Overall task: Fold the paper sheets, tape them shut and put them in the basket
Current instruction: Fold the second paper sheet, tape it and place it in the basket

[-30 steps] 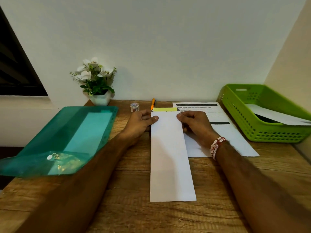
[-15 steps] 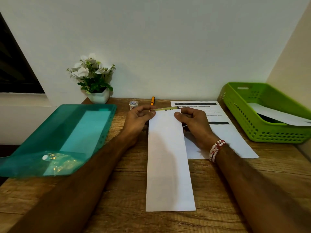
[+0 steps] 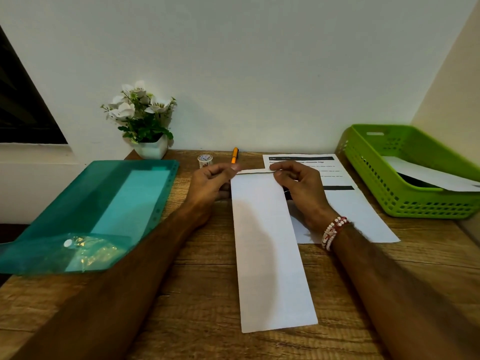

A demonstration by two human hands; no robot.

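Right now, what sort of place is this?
Likely a home or small-office desk corner: wooden desk, pen and printed sheet, plastic folder, potted flowers.

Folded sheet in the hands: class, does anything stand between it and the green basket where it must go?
Nothing upright does. The left hand and right hand pinch the folded sheet at its far end. Only a flat printed sheet lies between it and the green basket, whose near wall must be cleared.
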